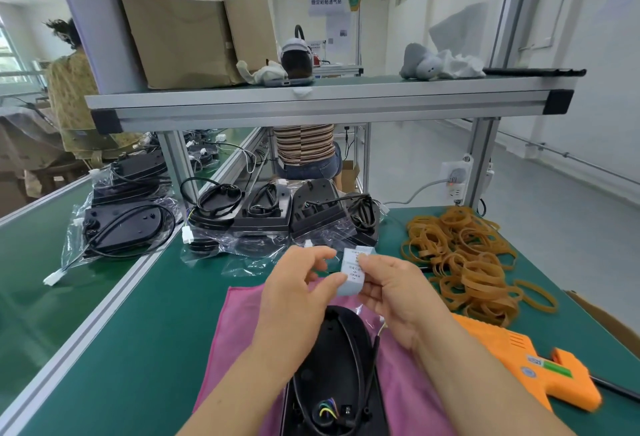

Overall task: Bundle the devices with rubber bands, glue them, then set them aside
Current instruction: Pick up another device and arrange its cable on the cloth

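Observation:
A black oval device point(332, 376) with a coiled black cable and coloured wires lies on a pink cloth point(228, 342) right in front of me. Above it, my left hand point(298, 293) and my right hand point(391, 290) both pinch a small strip of white labels point(354, 271) with printed text. A heap of tan rubber bands point(464, 259) lies to the right on the green mat. An orange glue gun point(540, 370) rests on its side near my right forearm.
Several black devices in clear bags point(263, 217) sit at the back of the mat, with more stacked on the left bench point(128, 214). An aluminium shelf point(311, 103) overhead carries a cardboard box. A power socket point(455, 176) hangs on the right post. People sit beyond.

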The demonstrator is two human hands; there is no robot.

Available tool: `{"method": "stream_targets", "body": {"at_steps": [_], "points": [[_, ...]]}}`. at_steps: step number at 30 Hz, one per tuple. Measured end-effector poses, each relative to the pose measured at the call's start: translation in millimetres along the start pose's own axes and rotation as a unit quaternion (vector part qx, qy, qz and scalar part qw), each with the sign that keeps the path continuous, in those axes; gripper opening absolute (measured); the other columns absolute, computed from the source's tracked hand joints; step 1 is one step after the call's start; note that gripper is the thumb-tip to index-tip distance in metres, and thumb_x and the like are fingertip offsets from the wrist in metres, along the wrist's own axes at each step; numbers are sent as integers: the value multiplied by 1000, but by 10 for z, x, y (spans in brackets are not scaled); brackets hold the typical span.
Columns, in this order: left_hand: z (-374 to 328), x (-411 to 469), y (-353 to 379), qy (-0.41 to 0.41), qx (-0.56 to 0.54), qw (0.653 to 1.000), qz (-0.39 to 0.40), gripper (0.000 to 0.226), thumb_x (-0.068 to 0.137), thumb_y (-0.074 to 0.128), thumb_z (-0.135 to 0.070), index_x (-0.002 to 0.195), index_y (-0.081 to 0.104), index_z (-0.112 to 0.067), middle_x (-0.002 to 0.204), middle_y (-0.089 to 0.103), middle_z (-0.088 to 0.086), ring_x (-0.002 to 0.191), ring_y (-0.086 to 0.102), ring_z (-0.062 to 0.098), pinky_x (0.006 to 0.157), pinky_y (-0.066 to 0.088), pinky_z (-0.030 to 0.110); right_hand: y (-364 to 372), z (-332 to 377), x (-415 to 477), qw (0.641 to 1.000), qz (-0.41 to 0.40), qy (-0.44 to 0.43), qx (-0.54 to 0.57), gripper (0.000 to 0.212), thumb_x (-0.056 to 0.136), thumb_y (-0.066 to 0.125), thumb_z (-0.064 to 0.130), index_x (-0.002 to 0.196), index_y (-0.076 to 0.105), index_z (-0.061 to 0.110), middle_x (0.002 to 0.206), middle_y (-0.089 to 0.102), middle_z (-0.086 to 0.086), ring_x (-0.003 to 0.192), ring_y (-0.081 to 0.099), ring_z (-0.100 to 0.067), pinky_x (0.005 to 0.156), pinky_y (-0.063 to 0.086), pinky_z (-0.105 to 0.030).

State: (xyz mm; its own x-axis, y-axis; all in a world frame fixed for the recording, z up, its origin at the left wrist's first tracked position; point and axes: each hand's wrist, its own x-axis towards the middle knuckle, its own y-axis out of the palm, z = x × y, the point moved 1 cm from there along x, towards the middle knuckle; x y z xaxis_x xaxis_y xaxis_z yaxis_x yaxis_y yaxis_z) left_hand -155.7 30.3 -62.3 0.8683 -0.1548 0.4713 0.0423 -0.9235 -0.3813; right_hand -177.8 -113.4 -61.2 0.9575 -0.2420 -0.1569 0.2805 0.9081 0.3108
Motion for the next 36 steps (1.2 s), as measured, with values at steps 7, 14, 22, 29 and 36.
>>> {"method": "stream_targets", "body": {"at_steps": [7,14,22,29,36], "points": [[-68,38,37,76,64,995,18,21,85,75,-13,105,76,-19,92,58,-3,92,58,16,84,49,40,2,30,-66,1000,8,-10,11,34,93,61,5,115,56,-20,94,51,-20,89,42,-31,81,39,-42],[-95,27,56,100,66,993,13,11,84,76,-12,94,75,-15,89,56,-6,87,57,14,80,49,36,-36,-16,-34,1000,-12,-18,-10,25,90,61,0,110,61,-15,82,60,-15,73,54,-23,73,44,-35],[-19,1,99,177,139,974,-12,9,80,78,-3,82,71,-9,85,55,-3,84,55,17,69,49,34,-17,-39,46,999,-33,26,6,9,90,55,0,94,63,2,88,61,-19,73,62,-25,68,60,-33],[-40,-42,44,12,-52,999,7,18,83,72,-8,73,65,-22,78,62,-11,73,56,1,67,41,10,-141,-15,244,994,-97,6,-50,17,89,51,-1,79,61,8,75,59,-15,61,57,-21,59,54,-30],[263,-113,-174,-272,-110,951,97,25,82,74,-1,99,64,-15,58,62,-6,50,53,4,51,41,14,-622,31,464,860,-148,-56,-485,21,83,59,10,104,62,8,102,66,-7,92,62,-26,83,51,-40]]}}
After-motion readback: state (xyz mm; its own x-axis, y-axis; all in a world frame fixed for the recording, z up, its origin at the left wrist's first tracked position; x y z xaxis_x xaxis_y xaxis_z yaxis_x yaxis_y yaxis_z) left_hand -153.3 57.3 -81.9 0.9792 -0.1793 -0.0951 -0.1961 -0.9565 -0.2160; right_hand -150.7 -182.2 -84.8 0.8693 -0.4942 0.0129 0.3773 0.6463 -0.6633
